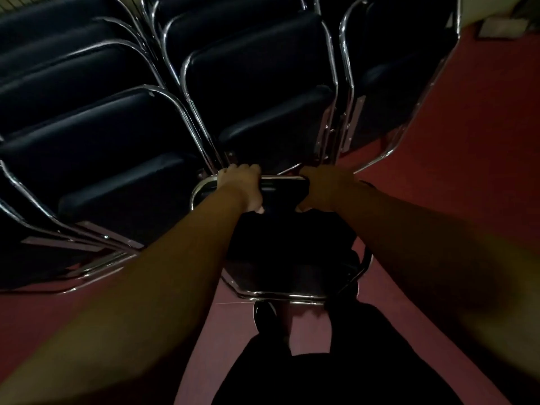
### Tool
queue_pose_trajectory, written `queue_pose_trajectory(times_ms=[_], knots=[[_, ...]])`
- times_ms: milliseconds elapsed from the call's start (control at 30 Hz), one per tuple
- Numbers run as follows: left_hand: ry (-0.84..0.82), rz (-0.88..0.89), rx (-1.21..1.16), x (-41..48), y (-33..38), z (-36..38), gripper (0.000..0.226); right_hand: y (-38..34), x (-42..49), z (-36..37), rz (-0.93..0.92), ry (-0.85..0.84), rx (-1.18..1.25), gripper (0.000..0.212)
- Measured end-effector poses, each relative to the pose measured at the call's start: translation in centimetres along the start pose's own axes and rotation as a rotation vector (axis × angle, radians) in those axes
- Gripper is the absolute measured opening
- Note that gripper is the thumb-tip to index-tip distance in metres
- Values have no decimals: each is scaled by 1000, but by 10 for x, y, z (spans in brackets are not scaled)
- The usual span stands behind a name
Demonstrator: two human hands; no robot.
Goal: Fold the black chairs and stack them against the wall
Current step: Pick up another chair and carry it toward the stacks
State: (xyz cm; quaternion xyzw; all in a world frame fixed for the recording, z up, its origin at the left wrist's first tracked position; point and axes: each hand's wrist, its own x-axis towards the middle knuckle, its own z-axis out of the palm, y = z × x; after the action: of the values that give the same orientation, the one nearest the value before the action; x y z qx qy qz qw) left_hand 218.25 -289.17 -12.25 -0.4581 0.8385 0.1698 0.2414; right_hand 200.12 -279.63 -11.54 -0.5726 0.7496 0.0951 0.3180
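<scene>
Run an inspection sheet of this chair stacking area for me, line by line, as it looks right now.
Surface: red floor, dimly lit.
Job's things: one black chair held by its backrest top; stacked chairs lean in rows ahead.
Clutter: nothing seen.
Grippers: left hand and right hand both grip that backrest.
Cables: nothing seen.
Surroundings: pale wall at upper right; shoe below the chair.

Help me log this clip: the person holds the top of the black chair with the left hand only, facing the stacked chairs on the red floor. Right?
Not only the left. In the head view the left hand and the right hand both grip the top of the black chair, facing the stacked chairs on the red floor.
</scene>
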Motion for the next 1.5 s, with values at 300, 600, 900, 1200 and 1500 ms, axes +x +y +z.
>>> queue_pose_trajectory(times_ms=[300,600,900,1200,1500], knots=[[-114,-140,-20,72,21,-27,94,45,104,-60,-182,-269,-163,103],[-87,-279,-76,141,56,-110,102,92,180,-159,-349,-300,-90,119],[111,-440,-223,179,43,-165,91,77,233,-251,-462,-98,-302,92],[175,-402,-244,194,26,-157,91,57,261,-260,-386,-165,-409,94],[167,-325,-177,206,19,-156,88,56,269,-253,-357,-95,-403,82]])
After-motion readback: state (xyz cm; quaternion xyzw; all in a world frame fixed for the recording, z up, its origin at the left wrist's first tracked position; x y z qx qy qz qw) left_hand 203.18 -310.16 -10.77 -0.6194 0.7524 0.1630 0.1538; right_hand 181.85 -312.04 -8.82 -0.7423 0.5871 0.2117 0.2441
